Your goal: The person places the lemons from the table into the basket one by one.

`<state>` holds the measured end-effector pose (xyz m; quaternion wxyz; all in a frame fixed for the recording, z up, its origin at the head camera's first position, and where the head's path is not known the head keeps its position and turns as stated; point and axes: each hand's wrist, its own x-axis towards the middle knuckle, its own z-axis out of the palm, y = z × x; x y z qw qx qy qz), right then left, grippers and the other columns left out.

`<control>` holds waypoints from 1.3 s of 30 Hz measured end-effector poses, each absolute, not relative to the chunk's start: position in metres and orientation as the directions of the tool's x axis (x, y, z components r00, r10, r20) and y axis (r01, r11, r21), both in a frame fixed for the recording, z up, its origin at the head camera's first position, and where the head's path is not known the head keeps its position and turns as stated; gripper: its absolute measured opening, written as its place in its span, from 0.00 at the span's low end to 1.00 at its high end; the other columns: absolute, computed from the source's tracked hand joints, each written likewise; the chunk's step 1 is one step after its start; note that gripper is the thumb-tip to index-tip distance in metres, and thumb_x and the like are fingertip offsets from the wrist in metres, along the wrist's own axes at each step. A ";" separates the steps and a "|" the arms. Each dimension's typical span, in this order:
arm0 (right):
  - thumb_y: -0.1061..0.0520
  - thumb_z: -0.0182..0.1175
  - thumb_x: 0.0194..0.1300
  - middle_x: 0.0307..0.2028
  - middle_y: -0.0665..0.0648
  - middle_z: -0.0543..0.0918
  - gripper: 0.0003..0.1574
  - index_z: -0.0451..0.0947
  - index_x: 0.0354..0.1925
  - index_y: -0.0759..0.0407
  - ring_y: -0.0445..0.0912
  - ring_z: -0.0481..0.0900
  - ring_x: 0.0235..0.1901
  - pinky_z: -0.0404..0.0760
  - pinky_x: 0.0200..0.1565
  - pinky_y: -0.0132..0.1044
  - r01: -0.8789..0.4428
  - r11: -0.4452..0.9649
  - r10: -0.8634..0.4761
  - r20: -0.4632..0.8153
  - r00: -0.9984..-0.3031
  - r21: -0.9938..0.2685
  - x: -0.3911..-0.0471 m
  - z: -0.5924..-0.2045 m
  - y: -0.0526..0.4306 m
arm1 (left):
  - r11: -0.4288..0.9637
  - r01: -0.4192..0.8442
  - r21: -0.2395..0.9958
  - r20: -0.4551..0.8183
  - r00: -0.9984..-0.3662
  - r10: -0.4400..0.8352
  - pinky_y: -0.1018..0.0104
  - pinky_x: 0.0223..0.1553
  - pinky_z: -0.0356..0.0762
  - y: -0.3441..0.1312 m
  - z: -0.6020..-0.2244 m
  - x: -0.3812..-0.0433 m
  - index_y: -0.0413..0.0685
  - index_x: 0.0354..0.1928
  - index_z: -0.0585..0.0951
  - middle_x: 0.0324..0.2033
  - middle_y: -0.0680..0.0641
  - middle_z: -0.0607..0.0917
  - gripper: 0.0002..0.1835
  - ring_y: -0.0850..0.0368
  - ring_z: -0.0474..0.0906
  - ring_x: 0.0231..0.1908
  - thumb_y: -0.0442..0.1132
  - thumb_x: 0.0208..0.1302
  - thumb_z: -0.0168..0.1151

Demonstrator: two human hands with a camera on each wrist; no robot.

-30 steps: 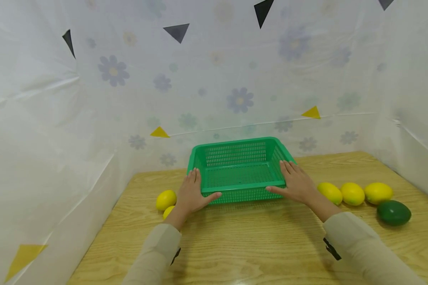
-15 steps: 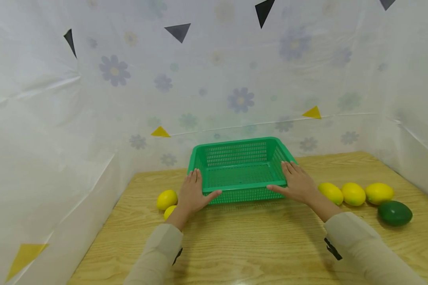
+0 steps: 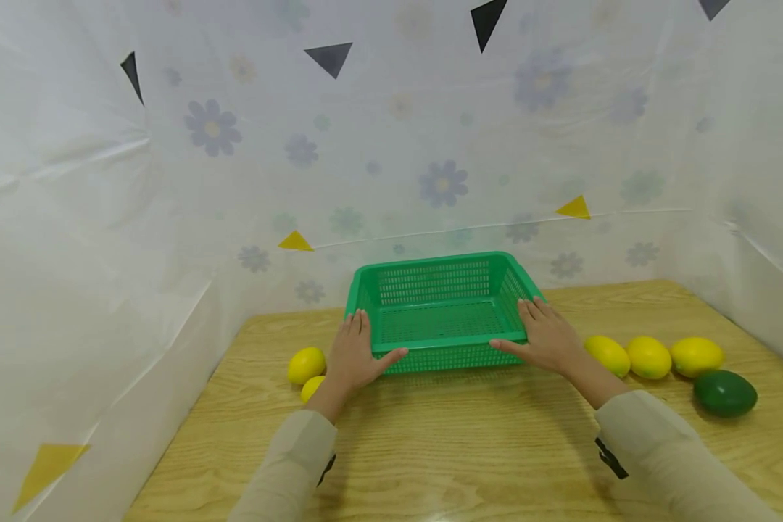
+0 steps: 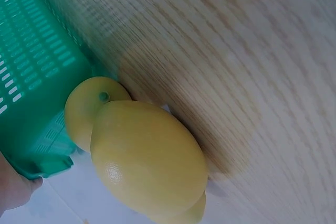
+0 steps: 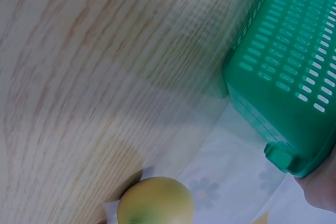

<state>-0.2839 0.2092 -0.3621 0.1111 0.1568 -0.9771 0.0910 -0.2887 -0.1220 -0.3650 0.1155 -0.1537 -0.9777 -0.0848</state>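
Observation:
A green plastic basket (image 3: 444, 341) with slotted walls stands on the wooden table, with nothing inside it. My left hand (image 3: 354, 357) rests on its near left corner, fingers straight over the side rim and thumb spread along the front. At the near right corner my right hand (image 3: 548, 337) lies the same way, its thumb along the front rim. Close to the left hand are yellow lemons (image 3: 307, 365), partly covered by the forearm; a large lemon (image 4: 148, 156) fills the middle of the left wrist view. Both wrist views show only a bit of each hand at the rim.
Right of the basket, three lemons (image 3: 649, 357) sit in a row beside the right forearm. A dark green avocado-shaped fruit (image 3: 725, 394) lies just in front of them. White flower-print sheeting (image 3: 398, 145) walls the wooden table (image 3: 431, 449) at the back and sides.

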 end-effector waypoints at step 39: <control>0.27 0.50 0.59 0.65 0.76 0.58 0.62 0.52 0.66 0.78 0.68 0.52 0.66 0.53 0.67 0.59 -0.331 0.932 -0.287 0.258 -0.923 -0.149 -0.284 -0.361 0.223 | 0.939 0.314 0.139 0.247 -0.929 0.274 0.52 0.71 0.49 -0.108 -0.368 -0.289 0.30 0.69 0.49 0.70 0.34 0.51 0.55 0.42 0.48 0.71 0.72 0.57 0.46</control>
